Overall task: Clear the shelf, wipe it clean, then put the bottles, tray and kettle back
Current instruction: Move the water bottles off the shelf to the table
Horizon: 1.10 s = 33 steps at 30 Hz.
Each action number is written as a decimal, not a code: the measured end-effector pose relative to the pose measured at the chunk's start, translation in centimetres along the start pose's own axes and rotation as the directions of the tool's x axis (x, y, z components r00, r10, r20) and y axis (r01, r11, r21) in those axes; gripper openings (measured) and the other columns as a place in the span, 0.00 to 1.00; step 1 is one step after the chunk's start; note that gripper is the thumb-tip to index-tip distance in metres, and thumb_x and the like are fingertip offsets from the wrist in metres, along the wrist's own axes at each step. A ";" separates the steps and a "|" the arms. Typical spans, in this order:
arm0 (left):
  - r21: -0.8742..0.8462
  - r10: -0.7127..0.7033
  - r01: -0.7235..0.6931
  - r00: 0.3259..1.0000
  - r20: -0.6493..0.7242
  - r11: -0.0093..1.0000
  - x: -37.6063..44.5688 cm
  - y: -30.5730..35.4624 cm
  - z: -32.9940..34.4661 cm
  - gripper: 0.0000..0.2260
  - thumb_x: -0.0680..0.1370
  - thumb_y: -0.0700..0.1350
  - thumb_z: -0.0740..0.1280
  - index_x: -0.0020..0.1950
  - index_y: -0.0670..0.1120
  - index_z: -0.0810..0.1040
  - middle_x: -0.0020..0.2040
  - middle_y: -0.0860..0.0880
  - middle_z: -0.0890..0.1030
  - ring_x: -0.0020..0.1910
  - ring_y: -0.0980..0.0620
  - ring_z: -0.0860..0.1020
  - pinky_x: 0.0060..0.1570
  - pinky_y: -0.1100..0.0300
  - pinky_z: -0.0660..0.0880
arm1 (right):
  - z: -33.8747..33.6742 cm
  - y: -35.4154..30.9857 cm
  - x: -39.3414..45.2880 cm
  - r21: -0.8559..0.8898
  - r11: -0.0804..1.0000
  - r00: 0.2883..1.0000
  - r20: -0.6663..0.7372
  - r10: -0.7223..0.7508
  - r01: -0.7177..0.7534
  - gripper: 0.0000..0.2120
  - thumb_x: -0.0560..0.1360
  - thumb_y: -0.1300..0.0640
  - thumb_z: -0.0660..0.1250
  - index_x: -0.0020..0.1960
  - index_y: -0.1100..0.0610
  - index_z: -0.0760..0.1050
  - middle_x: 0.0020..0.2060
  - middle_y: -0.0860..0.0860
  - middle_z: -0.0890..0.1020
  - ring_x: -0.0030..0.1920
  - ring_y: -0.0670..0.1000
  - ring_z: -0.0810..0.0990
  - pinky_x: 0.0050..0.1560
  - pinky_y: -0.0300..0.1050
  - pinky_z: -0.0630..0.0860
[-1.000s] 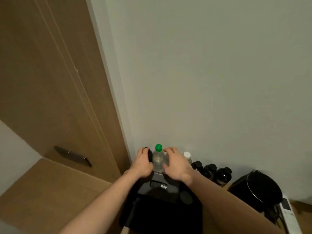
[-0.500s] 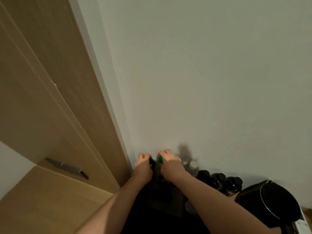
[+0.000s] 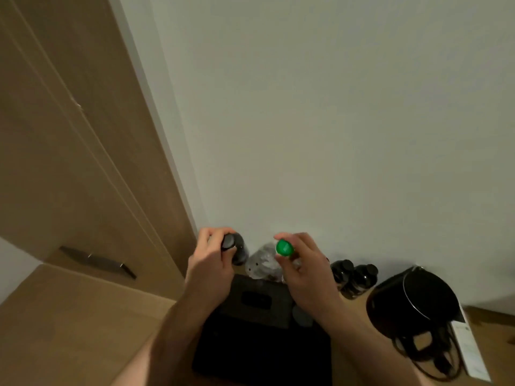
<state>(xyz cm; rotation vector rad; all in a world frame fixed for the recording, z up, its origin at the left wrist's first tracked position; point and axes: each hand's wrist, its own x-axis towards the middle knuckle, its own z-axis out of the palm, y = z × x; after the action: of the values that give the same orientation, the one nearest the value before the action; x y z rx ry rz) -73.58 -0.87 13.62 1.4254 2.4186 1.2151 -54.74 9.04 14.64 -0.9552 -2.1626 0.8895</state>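
Bottles [image 3: 284,247] (two) in closed grips

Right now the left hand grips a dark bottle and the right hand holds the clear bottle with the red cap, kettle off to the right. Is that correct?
Not quite: the cap is green, not red. The head view shows the left hand gripping a dark bottle and the right hand holding the clear bottle with the green cap, kettle off to the right.
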 end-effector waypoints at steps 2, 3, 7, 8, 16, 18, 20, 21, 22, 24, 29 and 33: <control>-0.047 0.061 -0.061 0.998 0.002 0.997 -1.4 0.8 -1.9 0.16 0.77 0.36 0.72 0.61 0.50 0.79 0.53 0.56 0.72 0.45 0.58 0.74 0.49 0.63 0.71 | -2.1 -1.0 -2.2 0.039 0.998 0.999 -0.027 0.044 -0.043 0.15 0.79 0.57 0.71 0.63 0.43 0.76 0.52 0.40 0.77 0.49 0.46 0.79 0.49 0.41 0.77; -0.060 0.082 -0.080 0.996 0.021 0.995 -2.0 1.2 -2.6 0.15 0.77 0.36 0.72 0.62 0.50 0.79 0.53 0.56 0.72 0.44 0.59 0.73 0.48 0.64 0.69 | -3.0 -1.4 -3.3 0.040 0.997 0.998 -0.034 0.060 -0.058 0.15 0.79 0.57 0.71 0.63 0.43 0.76 0.52 0.40 0.77 0.49 0.46 0.79 0.49 0.41 0.77; -0.080 0.137 -0.126 0.978 0.160 0.989 -5.0 3.4 -3.9 0.16 0.78 0.38 0.73 0.62 0.51 0.78 0.52 0.58 0.70 0.41 0.54 0.77 0.46 0.54 0.77 | -5.7 -2.4 -8.1 -0.052 0.995 0.997 -0.026 0.078 -0.080 0.16 0.80 0.55 0.71 0.65 0.44 0.75 0.51 0.37 0.76 0.49 0.46 0.78 0.48 0.38 0.77; -0.089 0.145 -0.130 0.970 0.194 0.987 -5.8 4.0 -4.0 0.16 0.77 0.38 0.73 0.62 0.52 0.78 0.52 0.59 0.70 0.41 0.54 0.78 0.47 0.52 0.78 | -6.2 -2.5 -9.3 -0.059 0.994 0.996 -0.029 0.087 -0.089 0.17 0.79 0.55 0.71 0.66 0.43 0.75 0.52 0.37 0.76 0.49 0.46 0.78 0.47 0.37 0.77; -0.169 0.238 -0.185 0.892 0.385 0.968 -11.8 7.3 -2.9 0.16 0.76 0.39 0.75 0.59 0.55 0.79 0.51 0.62 0.72 0.49 0.57 0.76 0.48 0.53 0.78 | -9.9 -2.0 -19.3 -0.067 0.964 0.959 -0.141 0.247 -0.258 0.18 0.78 0.55 0.71 0.66 0.42 0.74 0.53 0.36 0.75 0.52 0.43 0.77 0.48 0.32 0.76; -0.189 0.280 -0.218 0.865 0.417 0.957 -13.3 8.8 -2.7 0.16 0.77 0.40 0.74 0.59 0.57 0.78 0.51 0.62 0.71 0.50 0.59 0.75 0.46 0.60 0.76 | -11.0 -1.6 -21.7 -0.060 0.958 0.946 -0.182 0.266 -0.281 0.18 0.78 0.54 0.71 0.66 0.42 0.74 0.52 0.36 0.76 0.51 0.44 0.78 0.46 0.34 0.76; -0.196 0.289 -0.222 0.845 0.451 0.955 -14.8 10.6 -2.3 0.14 0.79 0.44 0.72 0.59 0.61 0.76 0.52 0.63 0.71 0.51 0.62 0.75 0.44 0.66 0.71 | -12.0 -1.1 -24.1 -0.038 0.949 0.928 -0.225 0.298 -0.314 0.18 0.78 0.54 0.72 0.65 0.42 0.74 0.51 0.37 0.76 0.50 0.45 0.79 0.44 0.36 0.77; -0.188 0.284 -0.219 0.834 0.472 0.957 -15.5 11.6 -2.1 0.14 0.80 0.46 0.71 0.60 0.63 0.74 0.53 0.63 0.70 0.51 0.63 0.74 0.43 0.67 0.70 | -12.6 -0.9 -25.3 -0.024 0.946 0.918 -0.251 0.308 -0.324 0.18 0.77 0.55 0.73 0.64 0.42 0.75 0.51 0.37 0.76 0.50 0.46 0.79 0.44 0.35 0.76; -0.178 0.288 -0.229 0.824 0.488 0.957 -16.2 12.6 -1.8 0.13 0.81 0.49 0.70 0.60 0.64 0.73 0.53 0.64 0.69 0.51 0.64 0.74 0.43 0.68 0.69 | -13.2 -0.7 -26.5 -0.011 0.941 0.906 -0.274 0.323 -0.339 0.18 0.77 0.55 0.73 0.64 0.42 0.75 0.51 0.37 0.77 0.50 0.45 0.79 0.44 0.34 0.76; -0.172 0.334 -0.286 0.798 0.501 0.943 -17.9 14.8 -1.3 0.13 0.80 0.52 0.70 0.62 0.64 0.72 0.53 0.64 0.69 0.50 0.64 0.74 0.44 0.67 0.69 | -14.7 -0.4 -29.0 0.005 0.927 0.880 -0.312 0.357 -0.374 0.17 0.76 0.56 0.74 0.63 0.44 0.77 0.49 0.38 0.77 0.49 0.44 0.79 0.41 0.31 0.75; -0.208 0.424 -0.373 0.733 0.532 0.904 -24.0 20.8 0.8 0.13 0.80 0.51 0.70 0.63 0.62 0.74 0.54 0.63 0.69 0.49 0.63 0.74 0.50 0.62 0.76 | -20.0 0.8 -37.1 0.041 0.911 0.851 -0.343 0.398 -0.410 0.16 0.76 0.55 0.74 0.61 0.41 0.77 0.50 0.37 0.76 0.46 0.44 0.80 0.38 0.35 0.78; -0.230 0.481 -0.430 0.681 0.552 0.873 -30.6 26.2 3.4 0.13 0.80 0.51 0.70 0.63 0.62 0.74 0.53 0.64 0.68 0.47 0.60 0.77 0.48 0.61 0.78 | -24.7 1.5 -45.8 0.036 0.873 0.792 -0.405 0.457 -0.486 0.15 0.76 0.52 0.74 0.59 0.39 0.76 0.52 0.37 0.76 0.48 0.43 0.79 0.43 0.37 0.79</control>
<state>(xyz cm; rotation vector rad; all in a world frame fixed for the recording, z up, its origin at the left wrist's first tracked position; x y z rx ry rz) -36.51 -15.77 19.45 2.0781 1.6138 0.7257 -10.50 -18.29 16.47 -1.6100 -1.6299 0.7494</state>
